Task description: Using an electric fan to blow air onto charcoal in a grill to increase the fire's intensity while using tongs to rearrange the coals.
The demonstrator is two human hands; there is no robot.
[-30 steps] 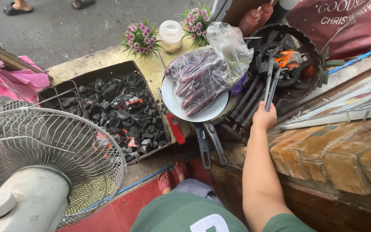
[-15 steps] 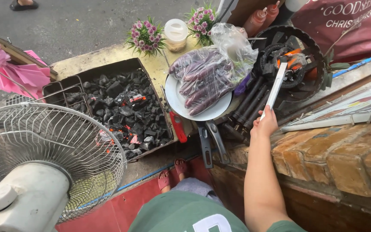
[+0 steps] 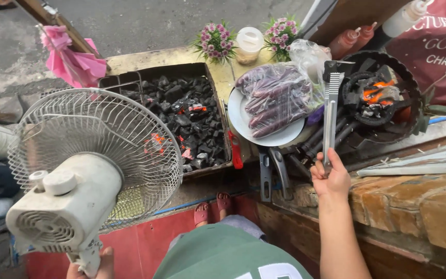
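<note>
While the right hand (image 3: 331, 178) grips the lower end of a pair of metal tongs (image 3: 330, 116), its fingers are curled fully round the handle and the tongs stand nearly upright, their tips raised in front of a round black stove (image 3: 388, 98) where embers glow orange. The tongs' arms lie close together with nothing between them.

Low at the frame's edge, the left hand (image 3: 101, 263) holds the stem of a white fan (image 3: 86, 165), fingers wrapped about it; only part of that hand shows. The fan's wire cage faces a rectangular tray of charcoal (image 3: 187, 119), in which a few coals glow red.

Just right of the tray, a white plate (image 3: 243, 121) carries a clear bag of purple sausages (image 3: 277, 95). Below the plate a red lighter (image 3: 236, 152) lies by the tray's edge, and dark pan handles (image 3: 272, 173) jut toward the person. Behind the plate stand two small pots of pink flowers (image 3: 213, 41) with a lidded jar (image 3: 249, 44) between them. A folded pink cloth (image 3: 73, 59) hangs at upper left. Brick edging (image 3: 419, 206) runs along the right, beside the forearm.
</note>
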